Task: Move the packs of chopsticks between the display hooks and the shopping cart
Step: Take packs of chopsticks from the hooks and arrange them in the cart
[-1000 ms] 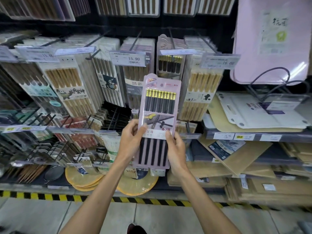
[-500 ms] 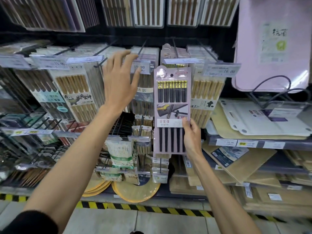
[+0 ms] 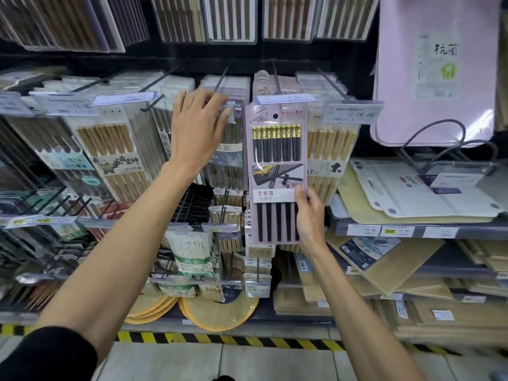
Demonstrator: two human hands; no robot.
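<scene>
The right hand [image 3: 309, 215] pinches the pink pack of chopsticks [image 3: 276, 174] mid-frame, its hole up by the hook [image 3: 275, 75] for hanging, while the left hand [image 3: 198, 130], fingers spread, touches the next price tag [image 3: 232, 107], maybe to steady it.

Tiled floor [image 3: 275, 362], striped shelf base [image 3: 220, 339]

Pale pink pack of chopsticks [image 3: 276, 174] with black sticks capped in gold, pink board [image 3: 434, 70] at upper right, yellow-and-black striped tape [image 3: 220, 339] along the floor, black sleeve [image 3: 46, 356]
</scene>
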